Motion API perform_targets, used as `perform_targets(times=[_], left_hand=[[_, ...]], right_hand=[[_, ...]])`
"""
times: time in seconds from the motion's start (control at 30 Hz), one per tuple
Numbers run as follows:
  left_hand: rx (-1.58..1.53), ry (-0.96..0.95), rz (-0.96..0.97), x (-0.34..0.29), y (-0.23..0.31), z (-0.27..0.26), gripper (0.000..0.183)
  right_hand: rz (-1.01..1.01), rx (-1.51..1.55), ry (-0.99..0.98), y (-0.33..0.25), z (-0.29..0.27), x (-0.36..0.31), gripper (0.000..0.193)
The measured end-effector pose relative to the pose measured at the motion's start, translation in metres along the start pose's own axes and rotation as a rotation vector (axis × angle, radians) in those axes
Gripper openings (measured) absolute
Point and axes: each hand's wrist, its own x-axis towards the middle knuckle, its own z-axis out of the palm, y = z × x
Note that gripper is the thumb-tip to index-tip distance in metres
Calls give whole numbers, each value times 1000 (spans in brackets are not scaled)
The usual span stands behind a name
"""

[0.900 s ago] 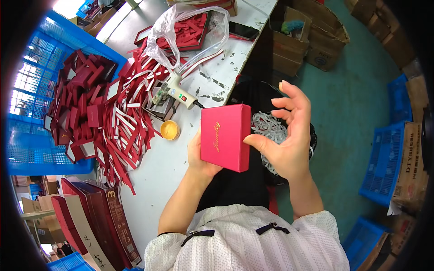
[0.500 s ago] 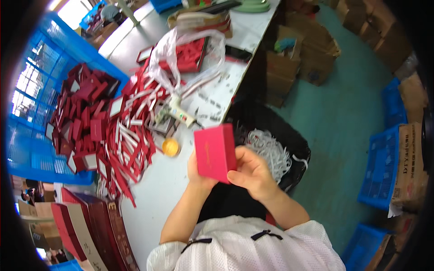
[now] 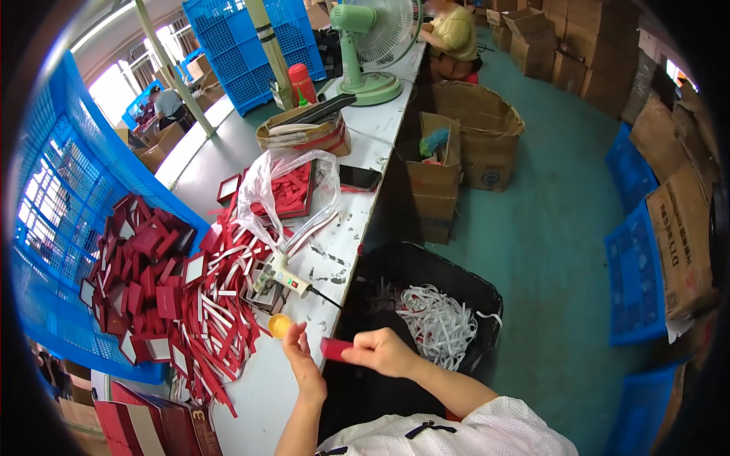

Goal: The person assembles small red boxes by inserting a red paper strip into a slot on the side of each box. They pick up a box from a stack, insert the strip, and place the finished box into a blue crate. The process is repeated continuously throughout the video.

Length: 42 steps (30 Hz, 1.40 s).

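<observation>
My right hand is closed on a small red box, held edge-on above the front of the white table. Just left of it my left hand is raised with its fingers stretched out, apart from the box. A small round yellow pot stands right by my left fingertips. Beyond it lies a cream power strip with a black cord. Red and white ribbon strips spread in a heap to the left. Beside them, many small red boxes fill a tipped blue crate.
A clear plastic bag, a tray of red pieces and a phone lie farther up the table. A green fan stands at the far end. A black bin holds white strips on my right. Cartons line the floor; another person sits beyond.
My left hand has let go of the red box and moved left. The right hand has turned the box edge-on and lowered it. The view has tilted up, showing more of the far table.
</observation>
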Motion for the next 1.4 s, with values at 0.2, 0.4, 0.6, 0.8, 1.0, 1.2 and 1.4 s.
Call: perform_targets(times=[0.2,0.4,0.6,0.8,1.0,1.2,1.4], left_hand=[[173,-426,-120,-17,5,-30,10],[120,-543,-173,-32,17,-39,11],[7,-559,-450,-54,42,-114,14],[133,-134,354,-36,180,-258,16],[-122,609,353,-54,298,-355,32],[358,612,-154,-42,283,-382,31],[374,639,-5,-21,268,-395,29]], right_hand=[[-152,104,120,-3,23,4,18],[-164,319,166,-15,32,-7,7],[-253,305,-64,-22,85,-11,8],[-218,415,-77,-24,99,-2,5],[-43,289,-170,-3,109,-9,1],[27,255,-261,0,124,-12,1],[19,253,-221,3,122,-12,2]])
